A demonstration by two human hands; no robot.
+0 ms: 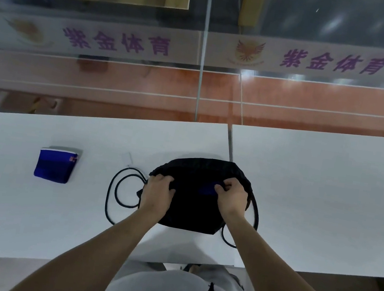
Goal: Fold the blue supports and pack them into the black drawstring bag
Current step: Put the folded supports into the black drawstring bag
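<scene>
The black drawstring bag (pixel 194 208) lies on the white table (pixel 305 188) in front of me. My left hand (pixel 157 194) grips the bag's left rim. My right hand (pixel 231 197) pinches the right rim, holding the mouth apart. A patch of blue support (pixel 206 189) shows inside the opening between my hands. A second blue support (pixel 55 165), folded into a flat square, sits on the table to the left, apart from the bag. The bag's black cords (pixel 116 188) loop out on both sides.
A glass partition (pixel 198 83) with purple lettering rises behind the table's far edge. A seam (pixel 230 141) splits the table into two panels. The near table edge runs close to my torso.
</scene>
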